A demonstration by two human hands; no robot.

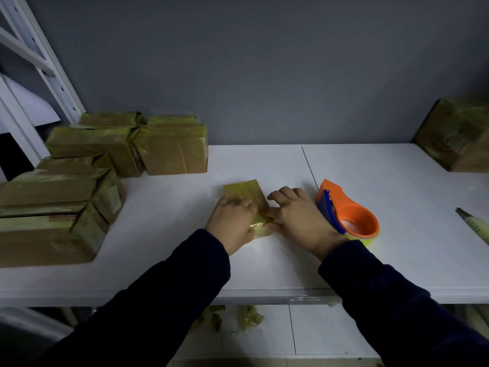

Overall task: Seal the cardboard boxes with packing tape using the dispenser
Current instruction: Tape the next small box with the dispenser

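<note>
The left hand (232, 221) curled over the small box (247, 193), gripping its top, while the right hand (296, 218) pinched its near end between thumb and forefinger. The box lay closed and tape-wrapped in the middle of the white table (370, 181). The orange tape dispenser (349, 215) stood just beside the right wrist. Stacked boxes (105, 154) sat at the left, another box (457, 136) at the far right, and a cutter (473, 223) near the right edge.
</note>
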